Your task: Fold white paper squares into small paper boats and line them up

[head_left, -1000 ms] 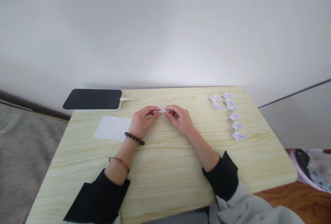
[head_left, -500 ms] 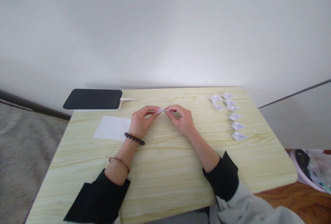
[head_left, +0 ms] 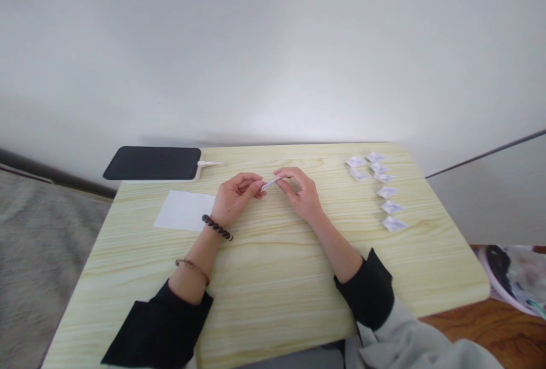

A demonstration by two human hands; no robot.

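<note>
Largest on my feed is the wall [head_left: 273, 56], smooth and whitish grey. Against it stands the table [head_left: 273, 278], pale yellow-green with streaky wood grain, and off to the left I see a rough grey floor covering [head_left: 29, 261]. Near the far left corner lies a black-screened phone [head_left: 153, 163], with a flat white sheet [head_left: 182, 210] just nearer to me, its right edge behind the left hand [head_left: 232, 198]. That hand and the right hand [head_left: 303, 195] face each other over the middle. On the right I make out white folded papers [head_left: 391, 207], pointed at both ends. Smallest is the narrow white strip [head_left: 269, 183] between the hands, slanting up to the right, thumb and finger pinched on each end; its folds are too small for me to read.
</note>
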